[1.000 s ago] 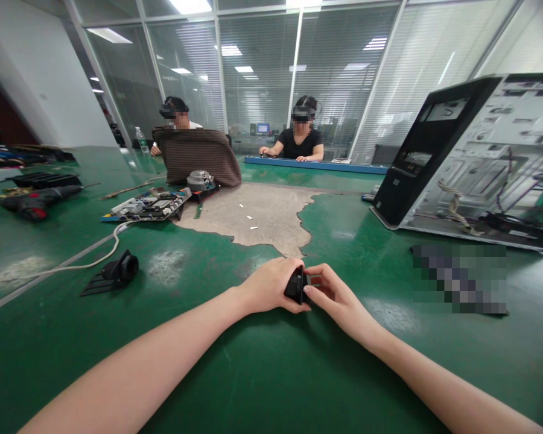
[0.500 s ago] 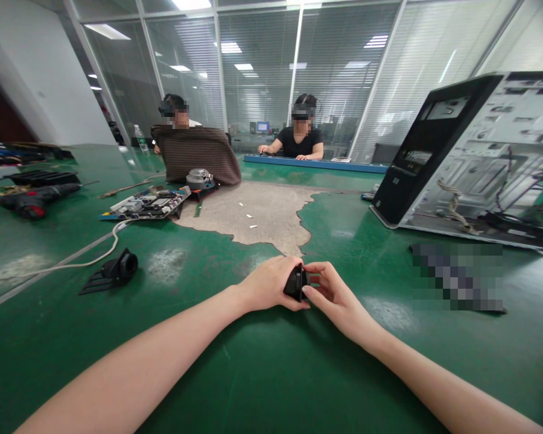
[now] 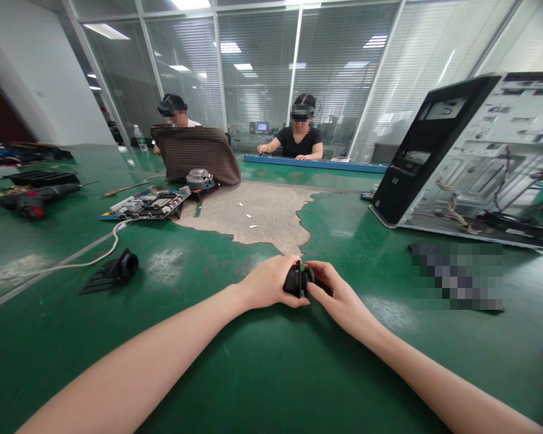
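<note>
A small black part with a round, ringed end is held above the green table, near the middle of the view. My left hand is closed around its left side, thumb below and fingers above. My right hand is at the round end, with thumb and index finger curved on either side of it in a pinch. The other fingertips of my right hand are partly hidden behind the part. To the left lies a similar black part with a round opening.
Left are a circuit board, a power tool and a cable. Behind stand a metal fan piece and a brown cloth-covered object. An open computer case stands right. Two people sit across the table.
My right fingers have shifted slightly right, and more of the round end shows between my hands. My left hand keeps its hold almost unmoved.
</note>
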Tool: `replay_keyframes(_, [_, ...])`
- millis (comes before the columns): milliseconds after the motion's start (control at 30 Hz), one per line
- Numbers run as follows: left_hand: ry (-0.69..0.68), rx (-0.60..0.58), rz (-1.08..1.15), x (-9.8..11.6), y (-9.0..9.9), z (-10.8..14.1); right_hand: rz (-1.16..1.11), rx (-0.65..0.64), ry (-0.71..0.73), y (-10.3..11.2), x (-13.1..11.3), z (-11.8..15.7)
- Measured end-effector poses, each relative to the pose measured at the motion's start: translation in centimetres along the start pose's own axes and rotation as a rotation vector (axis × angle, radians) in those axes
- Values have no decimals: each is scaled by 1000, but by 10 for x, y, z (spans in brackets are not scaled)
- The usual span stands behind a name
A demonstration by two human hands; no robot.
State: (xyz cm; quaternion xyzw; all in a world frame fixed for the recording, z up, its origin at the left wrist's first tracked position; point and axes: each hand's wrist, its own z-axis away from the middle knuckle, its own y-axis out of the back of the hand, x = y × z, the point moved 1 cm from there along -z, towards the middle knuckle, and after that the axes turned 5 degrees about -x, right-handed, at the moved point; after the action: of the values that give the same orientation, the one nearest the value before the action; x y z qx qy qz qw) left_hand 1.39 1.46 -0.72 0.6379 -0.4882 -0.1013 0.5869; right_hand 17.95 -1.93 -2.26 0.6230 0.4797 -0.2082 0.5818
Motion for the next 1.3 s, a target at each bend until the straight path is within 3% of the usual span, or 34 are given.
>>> replay_keyframes(167, [28,2,56,-1,0,0,224,-63,77,4,-3,1])
replay_keyframes(333, [41,18,68,0,1,0,68,-201,38,3,-15,5])
replay_keyframes(433, [26,35,51,0,0,0,22,-176,48,-2,-22,9])
replay_keyframes(533, [-8,34,23,-1,-1,1,-12,-31,-12,-6,-24,9])
replay_keyframes(600, [-19,34,7,0,-1,1,-110,-4,-48,-8,-23,7])
replay_keyframes(733, [-23,36,-9,2,-1,1,-317,-56,-102,-5,-24,2])
replay_keyframes(867, [-37,29,-31,4,0,1,-357,-57,-146,-2,-24,-1])
replay_keyframes(1300, [-87,28,-88,2,0,2,-370,-161,-22,-4,-21,8])
